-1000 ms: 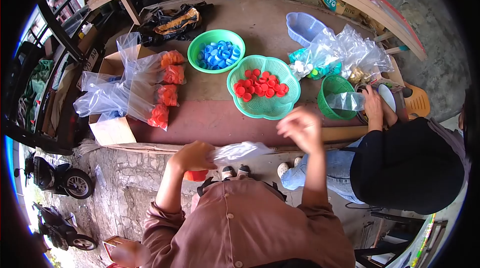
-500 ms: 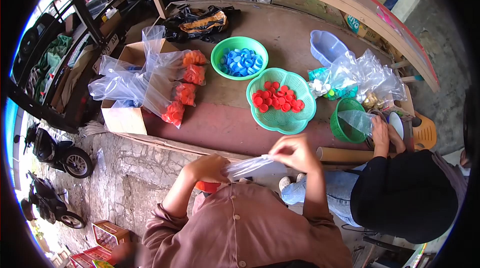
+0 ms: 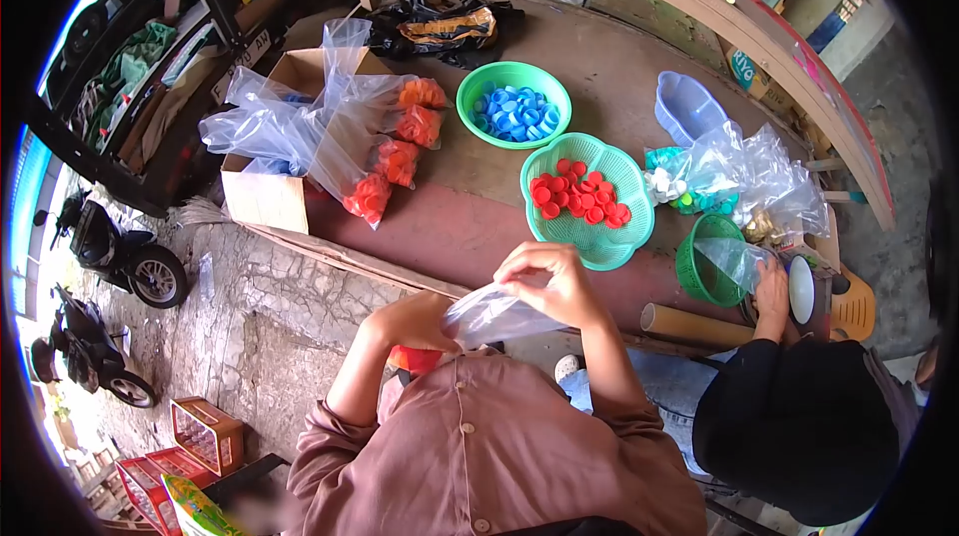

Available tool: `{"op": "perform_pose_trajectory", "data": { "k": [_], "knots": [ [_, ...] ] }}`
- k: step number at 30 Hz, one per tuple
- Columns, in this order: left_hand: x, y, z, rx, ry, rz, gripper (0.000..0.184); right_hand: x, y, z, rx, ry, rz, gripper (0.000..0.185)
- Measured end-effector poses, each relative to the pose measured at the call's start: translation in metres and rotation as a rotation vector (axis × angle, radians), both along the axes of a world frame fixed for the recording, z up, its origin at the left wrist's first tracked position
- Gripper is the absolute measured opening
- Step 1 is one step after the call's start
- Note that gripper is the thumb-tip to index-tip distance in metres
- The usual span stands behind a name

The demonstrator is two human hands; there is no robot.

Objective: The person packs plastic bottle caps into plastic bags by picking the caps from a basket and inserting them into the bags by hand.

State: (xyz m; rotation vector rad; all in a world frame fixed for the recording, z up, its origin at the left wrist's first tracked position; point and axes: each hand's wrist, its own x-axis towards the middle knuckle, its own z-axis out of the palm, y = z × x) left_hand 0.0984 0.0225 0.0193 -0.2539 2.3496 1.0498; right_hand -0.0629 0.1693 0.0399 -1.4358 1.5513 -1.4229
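Note:
My left hand is closed around the neck of a clear plastic bag in front of my chest. Something red, seemingly the bag's filled part, shows below that hand. At the bag's loose top, my right hand pinches the film between thumb and fingers. Beyond my hands, a pale green scalloped basket holds red bottle caps. Blue caps lie in a round green basin behind it.
Filled bags of orange-red caps lie beside a cardboard box on the left. To the right, a co-worker's hand holds a clear bag at a dark green basket. A cardboard tube lies along the front edge.
My right hand has moved slightly left and up, and the bag's top, stretched narrow before, now spreads wider. The whole view has shifted a little. One co-worker's hand has lowered.

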Motion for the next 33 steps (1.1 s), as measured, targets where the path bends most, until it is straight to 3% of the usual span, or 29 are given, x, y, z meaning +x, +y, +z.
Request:
{"op": "perform_pose_trajectory", "data": {
  "k": [2, 4, 8, 11, 12, 14, 16, 18, 19, 22, 24, 26, 28, 30, 33],
  "knots": [
    [0.005, -0.003, -0.001, 0.085, -0.020, 0.018, 0.036, -0.002, -0.003, -0.019, -0.087, -0.406, -0.077, 0.011],
    [0.014, -0.003, -0.009, 0.340, 0.184, 0.092, 0.030, -0.007, -0.005, -0.024, -0.120, -0.654, -0.105, 0.015],
    [0.020, -0.006, -0.013, 0.343, 0.064, 0.089, 0.028, -0.011, -0.008, -0.025, -0.108, -0.553, -0.260, 0.018],
    [0.031, -0.016, -0.035, 0.366, 0.175, 0.029, 0.031, -0.052, -0.003, -0.024, -0.353, -0.423, -0.705, 0.014],
    [0.033, -0.018, -0.035, 0.365, 0.177, 0.034, 0.031, -0.063, 0.003, -0.016, -0.384, -0.302, -0.718, 0.018],
    [0.036, -0.023, -0.032, 0.326, 0.129, 0.114, 0.033, -0.055, 0.003, -0.013, -0.257, -0.243, -0.471, 0.031],
    [0.037, -0.023, -0.036, 0.292, 0.168, 0.147, 0.034, -0.031, 0.009, -0.017, -0.036, -0.049, -0.086, 0.062],
    [0.033, -0.023, -0.036, 0.324, 0.200, 0.193, 0.034, -0.011, 0.012, 0.003, 0.305, -0.046, -0.023, 0.063],
    [0.030, -0.022, -0.021, 0.265, 0.078, 0.169, 0.031, -0.015, 0.013, -0.004, 0.196, -0.160, -0.114, 0.062],
    [0.036, -0.025, -0.037, 0.360, 0.101, 0.073, 0.031, -0.046, 0.017, -0.019, -0.187, -0.451, -0.565, 0.044],
    [0.044, -0.028, -0.057, 0.267, 0.012, 0.048, 0.030, -0.065, 0.031, -0.011, -0.271, -0.465, -0.680, 0.036],
    [0.058, -0.033, -0.076, 0.368, 0.278, 0.470, 0.025, -0.072, 0.039, -0.017, -0.235, -0.444, -0.701, 0.033],
    [0.059, -0.044, -0.065, 0.380, 0.255, 0.522, 0.023, -0.070, 0.045, -0.033, -0.118, -0.411, -0.632, 0.031],
    [0.059, -0.054, -0.074, 0.548, 0.423, 0.876, 0.026, -0.062, 0.050, -0.048, -0.032, -0.432, -0.543, 0.031],
    [0.028, -0.076, -0.068, 0.381, 0.570, 0.931, 0.036, -0.051, 0.058, -0.071, 0.034, -0.320, -0.509, 0.031]
  ]
}}
